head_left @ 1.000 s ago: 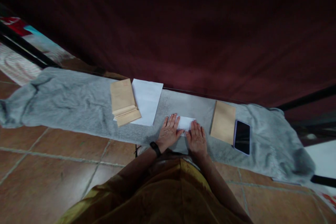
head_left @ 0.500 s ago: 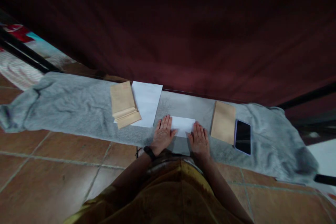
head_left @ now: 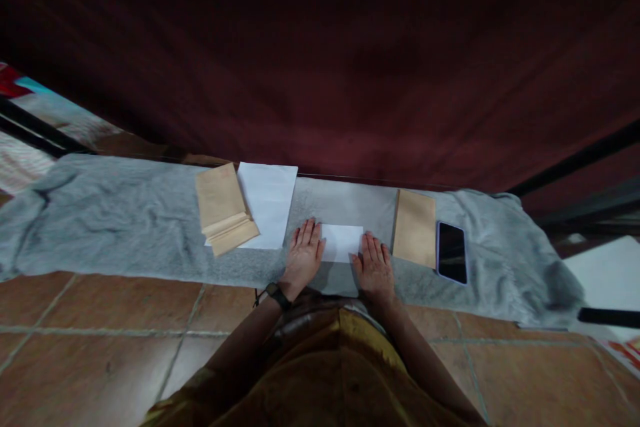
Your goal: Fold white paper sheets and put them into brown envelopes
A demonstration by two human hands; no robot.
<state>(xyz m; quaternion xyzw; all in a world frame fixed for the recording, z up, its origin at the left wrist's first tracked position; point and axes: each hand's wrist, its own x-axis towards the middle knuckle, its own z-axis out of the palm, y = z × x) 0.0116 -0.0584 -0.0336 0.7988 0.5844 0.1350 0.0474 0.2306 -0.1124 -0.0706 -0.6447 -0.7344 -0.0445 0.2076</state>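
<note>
Small white paper [head_left: 342,243] lay flat on the gray cloth [head_left: 135,213], left of the phone [head_left: 451,252], w/ a flat brown piece [head_left: 415,227] btwn. Your L hand [head_left: 303,260] was palm-down, spread flat, thumb apart, at the paper's edge farther from the phone; your R hand [head_left: 376,273], likewise, at the edge nearer it. Farther left of the phone: lg white sheet [head_left: 270,207], partly under brown papers [head_left: 220,193].

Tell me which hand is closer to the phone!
The right hand. It's just left of the phone, with the tan paper between them. The left hand is farther left, on the other side of the small white paper.
</note>
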